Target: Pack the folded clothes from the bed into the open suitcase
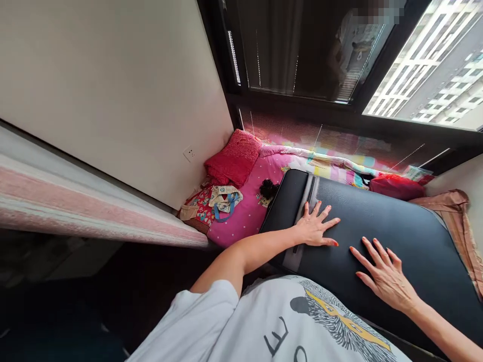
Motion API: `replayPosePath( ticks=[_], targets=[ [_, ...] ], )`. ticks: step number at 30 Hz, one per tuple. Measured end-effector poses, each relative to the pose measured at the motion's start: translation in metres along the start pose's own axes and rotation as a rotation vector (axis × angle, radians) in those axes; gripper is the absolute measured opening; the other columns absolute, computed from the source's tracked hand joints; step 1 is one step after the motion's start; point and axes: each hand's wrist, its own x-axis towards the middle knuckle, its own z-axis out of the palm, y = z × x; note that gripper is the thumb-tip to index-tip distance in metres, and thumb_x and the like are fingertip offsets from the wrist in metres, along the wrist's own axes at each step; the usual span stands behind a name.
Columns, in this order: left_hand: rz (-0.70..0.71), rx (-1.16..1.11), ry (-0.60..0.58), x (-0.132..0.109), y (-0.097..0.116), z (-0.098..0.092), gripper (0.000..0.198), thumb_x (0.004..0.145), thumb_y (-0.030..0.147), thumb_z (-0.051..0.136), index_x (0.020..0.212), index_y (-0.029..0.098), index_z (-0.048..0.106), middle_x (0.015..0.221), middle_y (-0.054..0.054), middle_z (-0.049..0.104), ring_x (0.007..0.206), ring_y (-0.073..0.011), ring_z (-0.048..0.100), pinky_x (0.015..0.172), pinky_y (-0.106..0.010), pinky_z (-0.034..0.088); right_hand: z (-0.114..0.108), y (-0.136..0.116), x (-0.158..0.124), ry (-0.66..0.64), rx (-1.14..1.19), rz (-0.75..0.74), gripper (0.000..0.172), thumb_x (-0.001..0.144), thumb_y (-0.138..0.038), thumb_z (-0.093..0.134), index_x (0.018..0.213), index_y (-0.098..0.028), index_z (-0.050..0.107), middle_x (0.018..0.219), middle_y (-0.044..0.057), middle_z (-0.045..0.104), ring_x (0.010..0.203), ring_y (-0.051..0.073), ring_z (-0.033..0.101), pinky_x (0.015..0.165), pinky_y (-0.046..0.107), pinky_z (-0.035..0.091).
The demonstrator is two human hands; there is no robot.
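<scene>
A large dark blue-black case [373, 211] with a leather-like top lies beside the window, close to my body. A grey band [310, 196] with a dark strip crosses its left end. My left hand [316, 226] rests on the top next to this band, fingers spread. Farther right, my right hand [388, 279] is over the same surface with its fingers apart. Neither hand grips anything. The near lower side of the case is partly hidden by my shirt and arms.
A pink dotted cloth [247, 221] covers the window ledge, bearing a red pillow [237, 158], a printed bag [225, 198] and a black fluffy item [268, 189]. A red bundle [396, 186] and brown fabric [449, 206] lie behind the case. A striped curtain [94, 206] hangs left.
</scene>
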Motion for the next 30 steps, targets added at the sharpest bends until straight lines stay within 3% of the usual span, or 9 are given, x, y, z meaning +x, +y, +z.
replayPosePath(
  ticks=[5,10,14,18,21,24,27,30],
  targets=[
    [-0.033,0.093,0.026,-0.035,0.009,0.044,0.09,0.091,0.072,0.053,0.166,0.031,0.026,0.175,-0.015,0.004,0.158,-0.0462,0.0,0.118,-0.076,0.003,0.043,-0.025,-0.03,-0.009,0.079,0.102,0.08,0.081,-0.07,0.07,0.154,-0.045,0.048,0.173,0.009,0.02,0.155,0.045,0.024,0.119,0.066,0.02],
    [-0.063,0.175,0.013,-0.038,0.003,0.068,0.093,0.086,0.068,0.064,0.165,0.032,0.03,0.174,-0.016,0.009,0.157,-0.0476,0.005,0.118,-0.075,-0.001,0.069,-0.024,-0.033,-0.006,0.071,0.074,0.084,0.078,-0.071,0.073,0.154,-0.045,0.049,0.171,0.009,0.026,0.154,0.047,0.023,0.119,0.064,0.018],
    [-0.042,0.22,0.026,-0.037,-0.003,0.071,0.091,0.086,0.069,0.064,0.163,0.03,0.036,0.173,-0.018,0.017,0.157,-0.0481,0.01,0.118,-0.074,0.001,0.072,-0.021,-0.032,-0.008,0.095,0.048,0.082,0.082,-0.065,0.072,0.156,-0.042,0.046,0.172,0.013,0.022,0.155,0.048,0.02,0.12,0.064,0.013],
    [-0.022,0.255,0.068,-0.037,-0.002,0.055,0.087,0.085,0.071,0.064,0.159,0.03,0.044,0.169,-0.019,0.028,0.155,-0.0473,0.019,0.119,-0.073,0.006,0.066,-0.025,-0.03,-0.072,0.122,0.074,0.087,0.079,-0.051,0.077,0.158,-0.042,0.042,0.173,0.013,0.018,0.155,0.05,0.02,0.119,0.067,0.012],
    [-0.03,0.245,0.102,-0.016,0.015,0.039,0.077,0.086,0.069,0.063,0.149,0.024,0.058,0.164,-0.021,0.037,0.154,-0.0451,0.026,0.12,-0.071,0.011,0.067,-0.025,-0.028,-0.099,0.161,0.078,0.089,0.079,-0.051,0.077,0.159,-0.042,0.04,0.173,0.015,0.016,0.155,0.051,0.02,0.118,0.07,0.013],
    [-0.038,0.193,0.108,0.023,0.046,0.036,0.062,0.093,0.06,0.059,0.141,0.022,0.065,0.164,-0.02,0.038,0.155,-0.0399,0.027,0.123,-0.067,0.015,0.07,-0.022,-0.028,-0.121,0.207,0.074,0.087,0.081,-0.054,0.075,0.159,-0.039,0.041,0.172,0.017,0.019,0.154,0.051,0.02,0.117,0.073,0.014],
    [-0.072,0.163,0.125,0.056,0.074,0.052,0.061,0.097,0.05,0.056,0.152,0.024,0.054,0.169,-0.017,0.03,0.157,-0.0388,0.023,0.122,-0.068,0.017,0.069,-0.021,-0.029,-0.141,0.264,0.06,0.08,0.085,-0.056,0.07,0.158,-0.036,0.044,0.171,0.019,0.021,0.155,0.051,0.019,0.117,0.074,0.013],
    [-0.117,0.18,0.137,0.064,0.083,0.075,0.068,0.098,0.044,0.056,0.16,0.023,0.042,0.172,-0.018,0.022,0.158,-0.039,0.02,0.122,-0.068,0.017,0.057,-0.019,-0.031,-0.18,0.336,0.04,0.075,0.088,-0.054,0.068,0.157,-0.032,0.046,0.17,0.02,0.023,0.155,0.049,0.02,0.119,0.072,0.015]
  ],
)
